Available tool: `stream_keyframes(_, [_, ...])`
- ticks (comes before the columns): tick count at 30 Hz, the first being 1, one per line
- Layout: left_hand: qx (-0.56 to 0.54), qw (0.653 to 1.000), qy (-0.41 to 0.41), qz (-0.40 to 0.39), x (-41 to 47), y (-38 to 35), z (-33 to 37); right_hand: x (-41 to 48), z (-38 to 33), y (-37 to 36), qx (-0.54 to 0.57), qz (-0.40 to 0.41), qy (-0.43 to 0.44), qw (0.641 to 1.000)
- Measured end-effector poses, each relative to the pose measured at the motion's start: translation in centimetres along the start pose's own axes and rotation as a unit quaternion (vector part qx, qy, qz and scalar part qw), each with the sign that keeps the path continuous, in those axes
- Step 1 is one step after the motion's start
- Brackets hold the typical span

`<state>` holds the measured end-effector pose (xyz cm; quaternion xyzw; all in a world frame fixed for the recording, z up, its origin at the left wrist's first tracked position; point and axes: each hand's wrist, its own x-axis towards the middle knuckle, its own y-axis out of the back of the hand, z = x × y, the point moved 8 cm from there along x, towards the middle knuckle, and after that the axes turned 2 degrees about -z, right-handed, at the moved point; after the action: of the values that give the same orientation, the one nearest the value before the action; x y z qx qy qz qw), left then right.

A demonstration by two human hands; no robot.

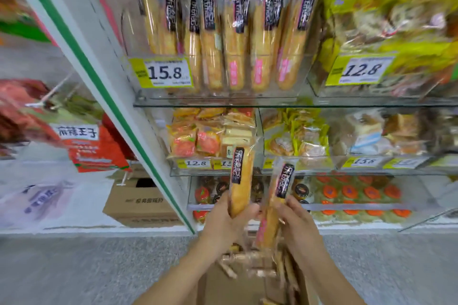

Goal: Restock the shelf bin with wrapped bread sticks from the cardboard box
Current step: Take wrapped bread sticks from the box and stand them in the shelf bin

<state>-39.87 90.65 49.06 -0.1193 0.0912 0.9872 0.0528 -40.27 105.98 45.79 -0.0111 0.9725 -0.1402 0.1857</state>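
Observation:
My left hand (pixel 229 221) grips the lower end of a wrapped bread stick (pixel 240 181) and holds it upright. My right hand (pixel 296 224) grips a second wrapped bread stick (pixel 273 205), tilted slightly, right beside the first. Both sticks have clear wrap and a black label. Below my hands stands the open cardboard box (pixel 223 285) with several more sticks in it. High on the shelf, the clear bin (pixel 292 77) behind the 15.8 price tag holds several upright bread sticks.
A white and green shelf upright (pixel 104 96) runs down the left. Bins of snack packs fill the glass shelves below and to the right. Another cardboard box (pixel 138 203) sits on the floor at left, with hanging red snack bags (pixel 81 141) above it.

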Motion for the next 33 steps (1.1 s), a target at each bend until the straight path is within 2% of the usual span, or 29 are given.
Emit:
stream_keyframes(3, [-0.006, 0.998, -0.057, 0.018, -1.4, 1.7, 3.9, -1.0, -3.2, -0.8, -0.023, -0.001, 0.012, 1.000])
stream_keyframes(10, [0.001, 0.992, -0.128, 0.022, -4.0, 4.5, 11.8, -5.3, -14.1, -7.3, -0.133, -0.125, 0.137, 0.974])
stream_keyframes(14, [0.029, 0.984, -0.158, 0.080, -4.7, 7.5, 16.5, -6.6, -20.6, -9.6, -0.169, -0.108, 0.223, 0.954])
stream_keyframes(18, [0.053, 0.966, -0.200, 0.156, -5.1, 11.8, 21.6, -8.1, -28.4, -12.2, -0.244, -0.064, 0.348, 0.903])
stream_keyframes(22, [0.092, 0.940, -0.237, 0.227, -5.1, 15.9, 25.9, -8.0, -33.8, -15.0, -0.261, -0.032, 0.423, 0.867])
stream_keyframes(24, [0.126, 0.928, -0.245, 0.251, -4.9, 17.3, 27.7, -7.2, -35.2, -16.4, -0.248, -0.023, 0.436, 0.865])
stream_keyframes(26, [0.157, 0.916, -0.245, 0.275, -4.7, 18.4, 29.3, -6.2, -35.6, -18.5, -0.236, -0.054, 0.441, 0.864])
stream_keyframes(30, [0.225, 0.892, -0.238, 0.311, -3.3, 20.4, 30.8, -3.4, -34.7, -22.2, -0.288, -0.090, 0.419, 0.856])
stream_keyframes(33, [0.294, 0.882, -0.183, 0.321, -0.9, 21.8, 30.6, -0.8, -34.1, -23.6, -0.340, -0.065, 0.379, 0.858])
